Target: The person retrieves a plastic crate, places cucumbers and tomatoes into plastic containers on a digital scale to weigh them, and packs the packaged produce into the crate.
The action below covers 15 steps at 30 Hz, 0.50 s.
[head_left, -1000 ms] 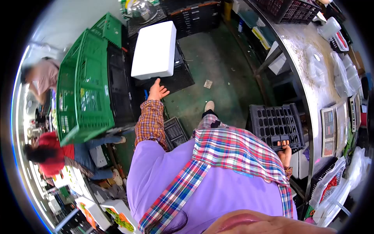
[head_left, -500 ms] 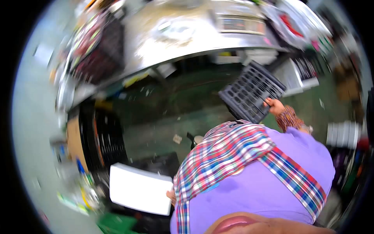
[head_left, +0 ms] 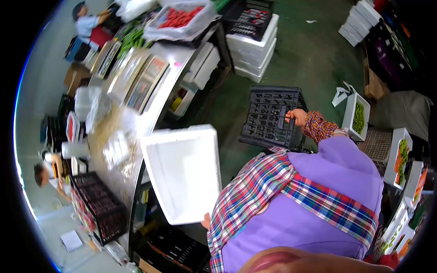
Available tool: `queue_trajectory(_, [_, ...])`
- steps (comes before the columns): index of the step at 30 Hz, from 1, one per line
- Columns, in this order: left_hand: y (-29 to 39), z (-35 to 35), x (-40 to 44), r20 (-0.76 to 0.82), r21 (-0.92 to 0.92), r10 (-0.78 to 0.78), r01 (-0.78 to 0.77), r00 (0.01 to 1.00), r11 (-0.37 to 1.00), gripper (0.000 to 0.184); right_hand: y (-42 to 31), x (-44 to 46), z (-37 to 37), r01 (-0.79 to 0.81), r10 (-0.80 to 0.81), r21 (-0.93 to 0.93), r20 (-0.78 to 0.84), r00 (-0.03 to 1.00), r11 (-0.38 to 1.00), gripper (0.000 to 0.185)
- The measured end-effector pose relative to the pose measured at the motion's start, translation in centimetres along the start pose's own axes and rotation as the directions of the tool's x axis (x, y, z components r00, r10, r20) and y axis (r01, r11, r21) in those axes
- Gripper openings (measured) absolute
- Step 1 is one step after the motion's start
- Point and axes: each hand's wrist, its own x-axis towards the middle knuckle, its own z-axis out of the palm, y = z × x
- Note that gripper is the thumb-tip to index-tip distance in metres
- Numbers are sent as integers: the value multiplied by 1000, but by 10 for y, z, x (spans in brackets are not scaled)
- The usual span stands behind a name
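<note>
While left hand holds white box, right hand grips crate.

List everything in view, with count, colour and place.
Foam box: one, white, in the left hand
Ventilated crate: one, black, in the right hand
Worktable: one, metallic, image left
Red produce: one bagged heap, on the worktable
Green produce: one heap, beside it
Foam stacks: two, white, on the floor, image top
Filled foam boxes: several, white, image right
Other people: two, image left
Left hand: one, holding foam box
Right hand: one, gripping crate
</note>
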Motion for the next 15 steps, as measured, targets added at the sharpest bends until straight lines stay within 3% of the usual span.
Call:
queue_trajectory(4, [58,143,12,235,56,236,-256,943,965,32,-36,-12,-80,72,-61,200,-62,996,977,32])
queue_trajectory(5, [78,182,19,323,77,133,-166,937,983,31,-41,-16,-98,110,-94,251,-75,993,962,29])
queue_trajectory(6, [100,235,9,381,-38,87,-79,920,996,31,-46,-19,-116,127,-107,296,-82,991,947,29])
queue_trajectory(7, [103,269,33,473,-32,141,-142,870,989,31,-54,-21,-131,151,-129,342,-87,988,928,28])
queue_trajectory(8, [118,309,36,546,-80,103,-71,831,994,32,-61,-24,-144,175,-150,387,-94,984,905,27])
queue_trajectory(9, [131,344,46,620,-55,115,-103,776,993,31,-62,-31,-153,217,-165,430,-155,974,877,27])
queue_trajectory(11, [168,422,47,699,-74,67,-22,712,997,31,-61,-43,-166,313,-191,499,-280,941,808,27])
queue_trajectory(14, [224,527,37,828,-57,40,12,559,998,39,-50,-44,-195,395,-232,534,-347,909,748,26])
queue_trajectory(15, [240,561,35,833,-43,33,7,552,999,43,-44,-46,-200,418,-254,544,-353,901,727,26])
